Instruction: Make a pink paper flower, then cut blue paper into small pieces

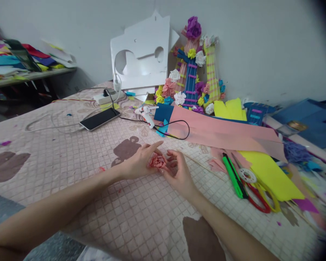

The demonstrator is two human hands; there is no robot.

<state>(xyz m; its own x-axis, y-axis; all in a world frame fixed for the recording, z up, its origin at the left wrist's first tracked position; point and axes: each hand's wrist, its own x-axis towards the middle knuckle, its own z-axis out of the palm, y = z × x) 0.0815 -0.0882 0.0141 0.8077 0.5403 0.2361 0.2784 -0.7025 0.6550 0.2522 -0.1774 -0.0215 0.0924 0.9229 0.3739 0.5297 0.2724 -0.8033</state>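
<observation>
A small pink paper flower (157, 161) sits between both hands above the quilted table cover (70, 159). My left hand (139, 161) pinches its left side, with the index finger stretched out over it. My right hand (178, 170) curls its fingers round the flower's right side. Both wrists rest near the cloth.
A white glue gun (146, 113) with a black cord lies behind the hands, next to a phone (99, 119) and a power strip (108, 96). Pink sheets (220, 130), yellow sheets (268, 172), a green marker (233, 175) and red-handled scissors (256, 194) lie at the right. Flower-decorated models (191, 72) stand against the wall.
</observation>
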